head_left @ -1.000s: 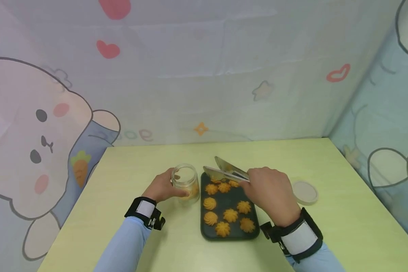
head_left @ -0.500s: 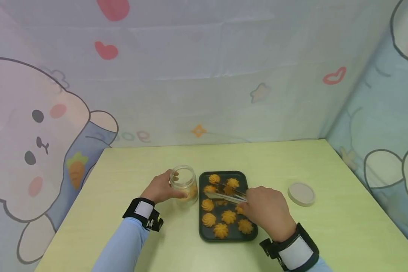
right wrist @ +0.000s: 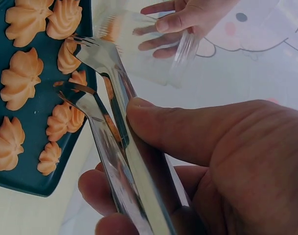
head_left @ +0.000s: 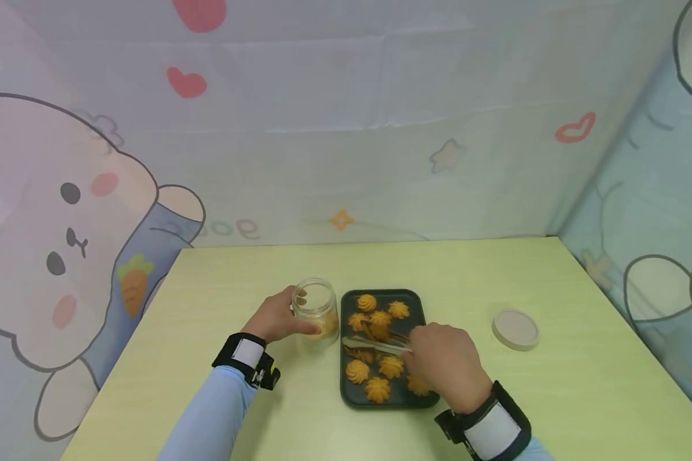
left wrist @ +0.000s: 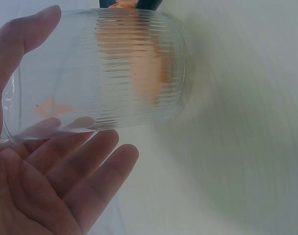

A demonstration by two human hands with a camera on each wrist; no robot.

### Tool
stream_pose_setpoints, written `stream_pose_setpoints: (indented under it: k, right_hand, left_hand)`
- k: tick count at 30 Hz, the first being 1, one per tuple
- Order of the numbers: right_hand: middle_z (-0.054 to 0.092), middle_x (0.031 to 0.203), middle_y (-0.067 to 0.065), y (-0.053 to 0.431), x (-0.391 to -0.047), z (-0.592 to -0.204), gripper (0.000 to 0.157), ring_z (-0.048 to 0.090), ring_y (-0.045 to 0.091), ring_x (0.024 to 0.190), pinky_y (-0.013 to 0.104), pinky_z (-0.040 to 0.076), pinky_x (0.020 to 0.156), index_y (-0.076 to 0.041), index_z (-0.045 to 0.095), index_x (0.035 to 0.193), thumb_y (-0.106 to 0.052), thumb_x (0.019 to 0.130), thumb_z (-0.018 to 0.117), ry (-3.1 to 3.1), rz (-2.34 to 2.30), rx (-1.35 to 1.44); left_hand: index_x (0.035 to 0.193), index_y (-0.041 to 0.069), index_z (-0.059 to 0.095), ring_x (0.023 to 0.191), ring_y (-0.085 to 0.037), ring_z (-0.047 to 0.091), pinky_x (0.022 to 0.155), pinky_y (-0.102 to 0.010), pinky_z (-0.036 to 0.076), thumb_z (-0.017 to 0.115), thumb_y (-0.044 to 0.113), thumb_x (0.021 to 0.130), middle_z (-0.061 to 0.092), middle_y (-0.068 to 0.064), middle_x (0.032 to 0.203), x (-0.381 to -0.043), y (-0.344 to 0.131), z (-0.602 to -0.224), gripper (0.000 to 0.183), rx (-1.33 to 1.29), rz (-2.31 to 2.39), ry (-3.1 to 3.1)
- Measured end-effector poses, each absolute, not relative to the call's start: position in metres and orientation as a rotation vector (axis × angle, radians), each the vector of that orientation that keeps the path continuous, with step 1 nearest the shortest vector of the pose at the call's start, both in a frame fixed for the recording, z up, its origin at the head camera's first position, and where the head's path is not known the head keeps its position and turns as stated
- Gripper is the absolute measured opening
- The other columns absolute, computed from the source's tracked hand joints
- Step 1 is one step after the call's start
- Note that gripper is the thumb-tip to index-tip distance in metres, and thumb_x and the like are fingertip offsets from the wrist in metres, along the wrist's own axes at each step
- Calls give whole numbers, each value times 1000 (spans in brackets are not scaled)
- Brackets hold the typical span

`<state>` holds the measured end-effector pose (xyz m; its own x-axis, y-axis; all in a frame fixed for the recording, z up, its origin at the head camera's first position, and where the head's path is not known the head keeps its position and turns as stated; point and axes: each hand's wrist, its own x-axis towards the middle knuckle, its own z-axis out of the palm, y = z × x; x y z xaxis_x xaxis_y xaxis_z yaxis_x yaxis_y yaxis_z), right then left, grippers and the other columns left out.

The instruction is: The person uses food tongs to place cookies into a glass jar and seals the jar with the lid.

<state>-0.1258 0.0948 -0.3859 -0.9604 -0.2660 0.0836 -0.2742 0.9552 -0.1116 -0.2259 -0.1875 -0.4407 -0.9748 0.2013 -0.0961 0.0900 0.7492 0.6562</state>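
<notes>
My left hand (head_left: 279, 318) grips a clear glass jar (left wrist: 134, 73) standing upright and lidless on the table, thumb on one side and fingers on the other. Something yellow-orange lies low in the jar. My right hand (head_left: 446, 365) holds metal tongs (right wrist: 124, 112) over the dark tray (head_left: 352, 401), which bears several swirled golden cookies (head_left: 391, 367). The tongs' arms are spread a little, their ends at a cookie (right wrist: 67, 58) by the tray's jar-side edge. Whether they pinch that cookie I cannot tell. The right hand and tongs hide part of the tray in the head view.
A round whitish lid (head_left: 516, 329) lies on the pale yellow-green table (head_left: 582, 397), right of the tray. The jar stands close to the tray's left side. A cartoon-printed curtain (head_left: 380, 128) rises behind the table and along its sides.
The right hand has brought the tongs from above the tray's far end down toward me, onto cookies in its middle. My left hand stays on the jar.
</notes>
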Motion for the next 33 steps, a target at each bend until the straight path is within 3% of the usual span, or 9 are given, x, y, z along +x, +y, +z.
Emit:
stream_pose_setpoints:
  k: [21,30,33]
  right_hand:
    - [46,43,-3,94,-130,-389,42,43,14,38,33,37,33,-15,51,45,-31,77,74,-2994,157,411]
    - [34,42,-5,102,-132,-388,45,35,13,37,26,21,35,-17,40,41,-20,75,70,-2995,201,363]
    - [33,42,-5,101,-133,-388,45,33,12,37,26,21,35,-17,39,41,-18,75,69,-2998,224,358]
  left_hand:
    - [128,5,51,99,-26,59,83,-45,51,85,40,62,64,-13,117,-226,-187,-441,82,224,1037,2791]
    - [129,5,51,99,-26,58,83,-46,51,85,40,61,65,-13,116,-226,-187,-441,83,220,1028,2791]
    - [129,4,51,99,-27,58,83,-46,51,85,39,61,65,-14,116,-226,-187,-441,84,215,1027,2789]
